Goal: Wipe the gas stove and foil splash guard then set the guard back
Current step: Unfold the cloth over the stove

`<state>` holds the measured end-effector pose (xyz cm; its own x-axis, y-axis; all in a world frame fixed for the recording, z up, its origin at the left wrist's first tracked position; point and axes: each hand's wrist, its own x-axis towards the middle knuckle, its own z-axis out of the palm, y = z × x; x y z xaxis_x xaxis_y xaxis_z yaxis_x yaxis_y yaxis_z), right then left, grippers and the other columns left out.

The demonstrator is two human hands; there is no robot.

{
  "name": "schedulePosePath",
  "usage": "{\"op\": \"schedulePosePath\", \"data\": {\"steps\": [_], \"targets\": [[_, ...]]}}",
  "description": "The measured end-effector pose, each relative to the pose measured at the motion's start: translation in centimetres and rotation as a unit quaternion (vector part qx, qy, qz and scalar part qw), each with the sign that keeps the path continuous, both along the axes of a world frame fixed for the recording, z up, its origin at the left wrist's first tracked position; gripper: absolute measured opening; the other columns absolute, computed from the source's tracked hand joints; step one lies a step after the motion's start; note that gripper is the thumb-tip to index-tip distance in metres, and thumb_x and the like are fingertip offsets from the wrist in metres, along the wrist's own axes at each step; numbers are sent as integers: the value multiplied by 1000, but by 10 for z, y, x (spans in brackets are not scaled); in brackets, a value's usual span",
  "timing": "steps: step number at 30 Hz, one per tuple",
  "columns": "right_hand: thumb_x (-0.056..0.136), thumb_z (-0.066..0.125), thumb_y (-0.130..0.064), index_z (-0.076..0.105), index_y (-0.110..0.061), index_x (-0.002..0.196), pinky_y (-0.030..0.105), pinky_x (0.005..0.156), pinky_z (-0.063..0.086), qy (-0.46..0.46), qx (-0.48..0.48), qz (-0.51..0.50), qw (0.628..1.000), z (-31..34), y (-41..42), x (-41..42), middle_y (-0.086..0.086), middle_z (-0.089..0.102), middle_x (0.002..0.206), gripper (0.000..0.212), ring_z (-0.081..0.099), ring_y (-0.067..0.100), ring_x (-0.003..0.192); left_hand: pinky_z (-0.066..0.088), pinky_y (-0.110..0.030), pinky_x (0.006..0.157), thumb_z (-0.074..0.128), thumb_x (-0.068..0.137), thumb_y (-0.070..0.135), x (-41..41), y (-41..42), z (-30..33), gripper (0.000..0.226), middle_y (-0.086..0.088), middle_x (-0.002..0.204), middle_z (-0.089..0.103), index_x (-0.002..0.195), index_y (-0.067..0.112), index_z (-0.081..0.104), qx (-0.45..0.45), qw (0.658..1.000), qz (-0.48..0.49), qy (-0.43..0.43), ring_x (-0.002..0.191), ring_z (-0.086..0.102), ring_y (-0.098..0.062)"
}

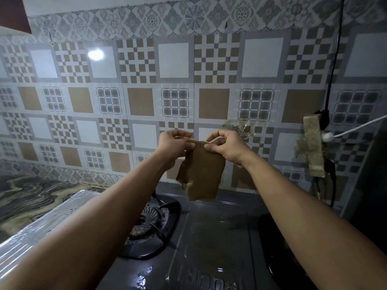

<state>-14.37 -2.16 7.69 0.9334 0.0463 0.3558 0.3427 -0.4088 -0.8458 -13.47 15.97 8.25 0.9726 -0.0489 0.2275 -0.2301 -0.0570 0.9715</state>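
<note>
A brown cloth [202, 174] hangs in the air above the back of the dark gas stove [211, 231]. My left hand [172, 143] and my right hand [225, 146] both pinch its top edge, fingers closed on it, close together. Under my left forearm sits the stove's left burner [150, 222], partly hidden by the arm. The right burner [272, 248] is mostly covered by my right forearm. The foil splash guard [35, 231] lies flat at the stove's left side, on the counter.
A patterned tiled wall [142, 101] stands close behind the stove. On the right a taped-up power strip [313, 147] hangs on the wall with a black cable and a white cord [356, 127]. A marbled counter [27, 195] lies at left.
</note>
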Motion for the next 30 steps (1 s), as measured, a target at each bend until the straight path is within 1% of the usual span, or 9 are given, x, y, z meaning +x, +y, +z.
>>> {"op": "schedulePosePath", "data": {"steps": [5,9,12,15,18,21,23,26,30], "targets": [[79,79,-17,67,-9,111,37,79,58,70,-98,45,992,15,-10,-7,13,70,102,36,67,23,94,55,-28,66,68,82,-6,0,1,0,23,-7,88,68,100,8,64,27,999,-21,-19,86,67,-19],[79,77,-15,67,-6,107,44,88,57,175,-159,75,969,13,-7,-7,15,71,105,31,68,30,98,57,-31,73,69,81,-5,3,-3,-3,27,-11,91,69,103,8,64,33,997,-67,-26,89,69,-23],[85,71,-14,67,-1,103,47,91,55,185,-169,36,967,2,-3,-1,20,70,105,22,67,35,99,57,-30,76,72,80,-2,5,-5,-11,24,-9,91,69,99,10,63,46,997,-46,-39,86,68,-20],[90,61,-12,65,-2,94,38,67,50,157,-238,-28,958,-7,-3,6,17,64,89,12,62,29,81,49,-21,67,75,81,11,12,7,-23,23,-2,92,66,102,9,64,105,993,18,-44,82,63,-12],[90,52,-7,63,-6,83,32,60,42,91,-272,-106,952,-15,-2,7,12,59,79,14,58,25,72,47,-28,71,76,81,17,24,33,-42,23,-5,92,65,98,6,65,164,984,67,-4,81,58,-16],[91,50,-10,63,-10,87,36,65,51,45,-291,-120,948,-38,3,4,11,62,84,14,61,26,77,48,-31,75,74,84,20,27,57,-65,27,-10,97,65,102,2,66,254,962,100,17,85,59,-19],[87,62,-21,67,-15,89,36,73,54,122,-346,-46,929,-61,4,3,7,66,89,8,62,20,80,48,-31,75,70,87,25,24,69,-81,25,-8,93,64,101,4,67,335,934,121,22,84,59,-19],[76,72,-35,75,-15,95,44,82,56,225,-402,10,888,-85,7,7,6,72,98,28,66,22,87,51,-34,79,66,89,33,24,87,-104,28,-10,96,65,99,8,65,418,895,150,39,86,60,-24],[89,53,-29,67,-7,114,42,84,55,187,-356,-101,910,-111,13,23,12,66,116,37,63,31,100,35,-52,107,48,96,38,23,108,-132,51,-17,142,48,137,7,47,531,834,149,22,129,46,-33]]}}
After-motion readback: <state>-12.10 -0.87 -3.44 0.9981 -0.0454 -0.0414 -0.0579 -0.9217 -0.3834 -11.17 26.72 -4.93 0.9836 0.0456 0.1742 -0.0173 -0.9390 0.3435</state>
